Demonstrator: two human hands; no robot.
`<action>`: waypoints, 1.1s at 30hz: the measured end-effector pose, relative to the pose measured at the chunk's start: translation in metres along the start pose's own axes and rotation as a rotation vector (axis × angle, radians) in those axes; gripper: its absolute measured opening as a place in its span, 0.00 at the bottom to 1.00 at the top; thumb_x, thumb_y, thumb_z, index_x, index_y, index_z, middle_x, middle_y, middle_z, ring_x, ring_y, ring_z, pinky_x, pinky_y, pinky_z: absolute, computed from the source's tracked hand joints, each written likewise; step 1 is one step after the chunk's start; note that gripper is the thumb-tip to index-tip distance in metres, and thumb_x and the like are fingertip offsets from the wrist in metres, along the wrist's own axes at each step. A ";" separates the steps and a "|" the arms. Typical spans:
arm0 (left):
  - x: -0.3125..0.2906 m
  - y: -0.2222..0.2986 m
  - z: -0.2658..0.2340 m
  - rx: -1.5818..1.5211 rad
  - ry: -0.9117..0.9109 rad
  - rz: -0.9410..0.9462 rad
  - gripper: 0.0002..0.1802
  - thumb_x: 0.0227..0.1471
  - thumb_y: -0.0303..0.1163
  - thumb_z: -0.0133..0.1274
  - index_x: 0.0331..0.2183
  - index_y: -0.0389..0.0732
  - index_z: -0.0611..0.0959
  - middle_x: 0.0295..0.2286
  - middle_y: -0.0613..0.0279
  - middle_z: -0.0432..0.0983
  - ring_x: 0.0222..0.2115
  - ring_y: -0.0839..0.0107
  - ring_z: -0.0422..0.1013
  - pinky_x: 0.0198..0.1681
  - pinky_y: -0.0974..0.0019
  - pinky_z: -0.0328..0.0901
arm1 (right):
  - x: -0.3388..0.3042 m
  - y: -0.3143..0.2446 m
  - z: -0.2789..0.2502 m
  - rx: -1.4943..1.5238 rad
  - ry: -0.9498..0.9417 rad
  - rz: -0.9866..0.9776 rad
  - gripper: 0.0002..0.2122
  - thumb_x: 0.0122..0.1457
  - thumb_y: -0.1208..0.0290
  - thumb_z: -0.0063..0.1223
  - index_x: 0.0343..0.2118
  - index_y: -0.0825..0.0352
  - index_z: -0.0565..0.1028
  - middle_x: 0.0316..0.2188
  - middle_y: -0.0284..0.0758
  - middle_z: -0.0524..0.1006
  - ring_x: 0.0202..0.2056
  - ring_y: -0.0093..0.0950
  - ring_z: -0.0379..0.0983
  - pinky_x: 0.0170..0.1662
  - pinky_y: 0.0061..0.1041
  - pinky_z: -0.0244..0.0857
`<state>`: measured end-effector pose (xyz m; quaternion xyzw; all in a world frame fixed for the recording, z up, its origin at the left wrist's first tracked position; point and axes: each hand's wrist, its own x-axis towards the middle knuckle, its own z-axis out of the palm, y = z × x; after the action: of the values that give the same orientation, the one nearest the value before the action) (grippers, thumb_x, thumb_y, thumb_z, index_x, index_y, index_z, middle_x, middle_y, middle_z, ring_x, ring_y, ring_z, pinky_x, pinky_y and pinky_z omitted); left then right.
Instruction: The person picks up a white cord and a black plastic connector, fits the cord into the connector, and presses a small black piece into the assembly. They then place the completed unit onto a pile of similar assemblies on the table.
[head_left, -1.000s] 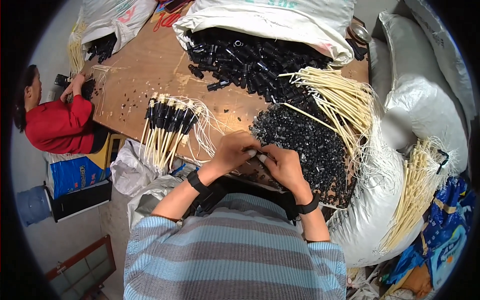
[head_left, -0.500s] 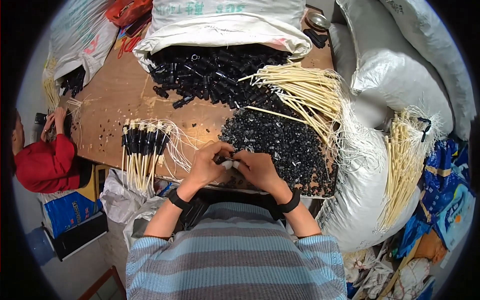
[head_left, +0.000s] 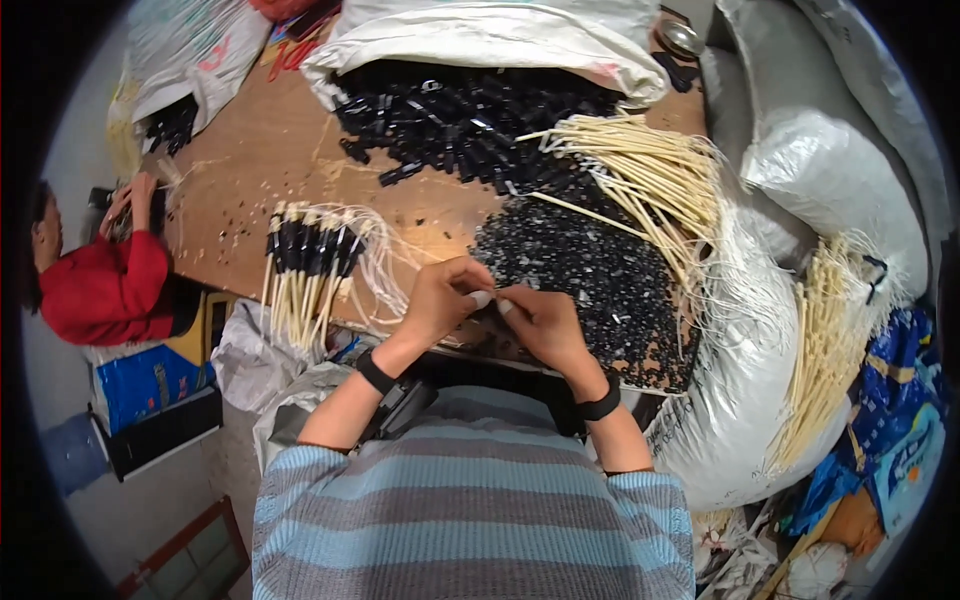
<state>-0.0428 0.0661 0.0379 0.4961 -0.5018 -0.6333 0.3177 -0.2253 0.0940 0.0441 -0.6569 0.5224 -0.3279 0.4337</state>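
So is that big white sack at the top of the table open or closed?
Open: the white sack lies on its side, black plastic pieces spilling from its mouth onto the table.

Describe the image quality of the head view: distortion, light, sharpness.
Head view: strong fisheye, with a black rim and the wooden table edge bowed; light is even and soft, with mild sheen on the white sack; centre is sharp around the left hand and right hand.

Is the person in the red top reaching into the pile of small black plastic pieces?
No, the person in the red top works at the table's far left edge, away from it.
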 end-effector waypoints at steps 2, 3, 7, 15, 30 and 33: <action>-0.002 0.002 -0.002 0.074 0.002 -0.036 0.13 0.45 0.11 0.53 0.34 0.36 0.80 0.31 0.65 0.77 0.33 0.78 0.74 0.36 0.76 0.68 | 0.002 -0.001 0.003 -0.086 0.009 -0.017 0.06 0.54 0.71 0.52 0.33 0.64 0.78 0.23 0.41 0.77 0.25 0.38 0.76 0.28 0.31 0.68; -0.002 0.002 -0.004 0.095 -0.007 -0.018 0.13 0.45 0.11 0.54 0.35 0.36 0.80 0.32 0.64 0.77 0.33 0.78 0.73 0.36 0.76 0.67 | 0.001 -0.001 0.004 -0.084 0.022 -0.018 0.06 0.54 0.71 0.52 0.32 0.64 0.78 0.22 0.41 0.76 0.24 0.39 0.75 0.28 0.31 0.67; 0.006 -0.003 -0.036 0.779 0.189 0.446 0.13 0.42 0.18 0.55 0.35 0.35 0.80 0.32 0.57 0.77 0.30 0.64 0.74 0.33 0.65 0.67 | -0.002 0.008 0.009 -0.023 0.087 -0.014 0.06 0.54 0.71 0.52 0.32 0.65 0.78 0.20 0.41 0.75 0.22 0.38 0.75 0.26 0.30 0.67; -0.014 -0.015 -0.088 0.903 0.251 0.300 0.10 0.44 0.24 0.55 0.33 0.39 0.81 0.25 0.56 0.76 0.27 0.60 0.73 0.32 0.62 0.67 | -0.002 0.016 0.003 0.018 0.125 0.122 0.08 0.54 0.71 0.55 0.34 0.68 0.80 0.17 0.41 0.76 0.18 0.28 0.73 0.24 0.25 0.65; 0.031 -0.038 -0.054 0.759 0.183 0.451 0.12 0.33 0.17 0.56 0.26 0.38 0.75 0.23 0.56 0.71 0.23 0.61 0.70 0.27 0.65 0.65 | 0.004 0.012 0.008 0.028 0.159 0.227 0.06 0.50 0.74 0.56 0.30 0.69 0.80 0.13 0.35 0.73 0.16 0.17 0.67 0.23 0.19 0.61; 0.034 -0.045 -0.058 0.779 0.212 0.449 0.12 0.32 0.17 0.56 0.26 0.39 0.77 0.20 0.56 0.71 0.20 0.63 0.69 0.26 0.66 0.64 | 0.006 0.011 0.009 0.059 0.167 0.242 0.05 0.50 0.76 0.56 0.29 0.70 0.80 0.13 0.28 0.69 0.17 0.14 0.62 0.22 0.17 0.56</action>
<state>0.0063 0.0297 -0.0160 0.5196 -0.7623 -0.2587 0.2865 -0.2197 0.0891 0.0305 -0.5465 0.6221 -0.3420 0.4442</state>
